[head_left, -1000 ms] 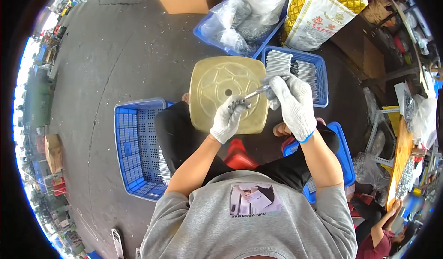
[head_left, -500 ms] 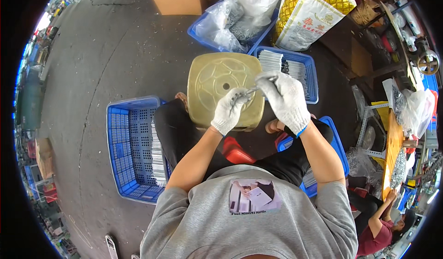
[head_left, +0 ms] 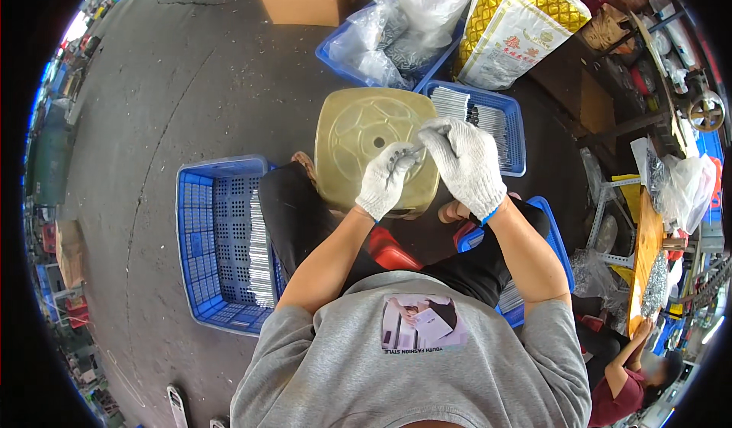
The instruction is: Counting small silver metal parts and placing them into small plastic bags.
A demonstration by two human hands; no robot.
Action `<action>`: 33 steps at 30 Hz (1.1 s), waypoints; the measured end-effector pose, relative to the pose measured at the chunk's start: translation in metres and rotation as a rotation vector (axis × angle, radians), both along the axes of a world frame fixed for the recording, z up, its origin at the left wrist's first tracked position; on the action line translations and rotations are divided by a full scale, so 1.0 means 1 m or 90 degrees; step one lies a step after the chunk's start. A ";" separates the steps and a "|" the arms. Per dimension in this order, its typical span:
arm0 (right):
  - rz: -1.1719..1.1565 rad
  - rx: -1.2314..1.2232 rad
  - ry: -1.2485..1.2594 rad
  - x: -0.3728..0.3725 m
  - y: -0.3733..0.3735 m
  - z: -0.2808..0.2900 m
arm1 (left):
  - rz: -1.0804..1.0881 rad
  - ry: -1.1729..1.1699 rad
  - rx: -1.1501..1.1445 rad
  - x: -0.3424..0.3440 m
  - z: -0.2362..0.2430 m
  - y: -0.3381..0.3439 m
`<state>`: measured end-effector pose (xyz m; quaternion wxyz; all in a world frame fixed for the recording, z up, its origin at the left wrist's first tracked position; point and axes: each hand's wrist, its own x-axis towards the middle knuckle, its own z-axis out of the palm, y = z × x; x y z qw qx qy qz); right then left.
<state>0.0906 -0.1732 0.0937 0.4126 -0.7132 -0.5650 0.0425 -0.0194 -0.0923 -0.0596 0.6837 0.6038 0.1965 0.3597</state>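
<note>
A blue plastic basket (head_left: pixel 231 233) of silver rods (head_left: pixel 261 252) sits at eight o'clock from a square yellowish plastic stool (head_left: pixel 358 146). Over the stool's three o'clock side, a white-gloved left hand (head_left: pixel 384 178) curls its fingers beside a white-gloved right hand (head_left: pixel 467 162), fingers bunched together; whether either grips anything cannot be told.

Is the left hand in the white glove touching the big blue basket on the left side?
Apart. The head view shows it: the yellowish stool and a dark trouser leg show between the left hand and the blue basket.
</note>
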 end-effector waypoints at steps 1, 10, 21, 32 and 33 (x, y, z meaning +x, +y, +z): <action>-0.014 -0.011 0.026 0.000 0.001 0.003 | 0.004 0.009 0.000 0.000 0.000 0.000; -0.040 -0.027 0.125 0.008 0.015 0.002 | -0.018 -0.034 -0.037 0.001 -0.003 0.008; -0.011 -0.070 0.017 0.004 0.017 -0.002 | 0.006 0.003 0.030 -0.002 0.012 0.005; 0.111 -0.055 -0.097 0.000 0.023 0.011 | 0.016 -0.002 0.062 0.001 -0.009 0.006; 0.111 -0.055 -0.099 0.000 0.022 0.011 | 0.016 -0.004 0.062 0.001 -0.008 0.006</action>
